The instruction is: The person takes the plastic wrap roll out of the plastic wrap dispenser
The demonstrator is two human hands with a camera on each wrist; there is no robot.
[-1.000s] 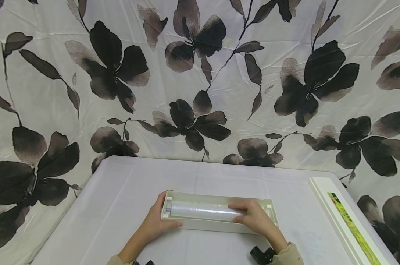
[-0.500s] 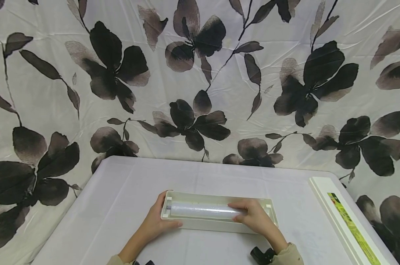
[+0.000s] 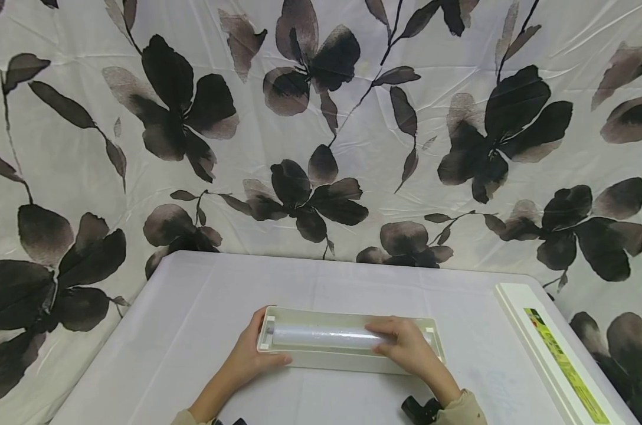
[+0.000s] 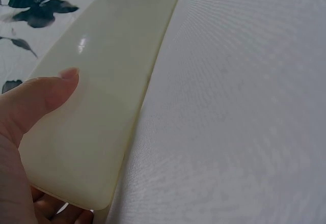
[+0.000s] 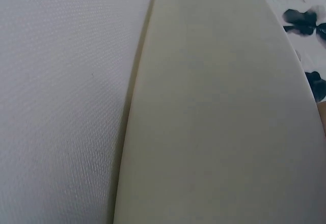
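Observation:
A long cream dispenser box [image 3: 347, 362] lies on the table with its top uncovered. Inside it, lengthwise, is a shiny clear roll of cling film [image 3: 321, 335]. My left hand [image 3: 249, 351] grips the box's left end, the thumb lying along the front wall and the fingers round the end. In the left wrist view that thumb [image 4: 48, 94] presses the smooth wall. Over the roll's right part, my right hand [image 3: 410, 351] reaches in and holds it between thumb and fingers, hiding that end. Mostly the box's front wall [image 5: 214, 112] fills the right wrist view.
A long white lid [image 3: 539, 348] with a yellow-green label [image 3: 567, 366] lies at the table's right side. White cloth covers the table [image 3: 209, 289]. Behind it hangs a white curtain [image 3: 406, 35] printed with dark flowers.

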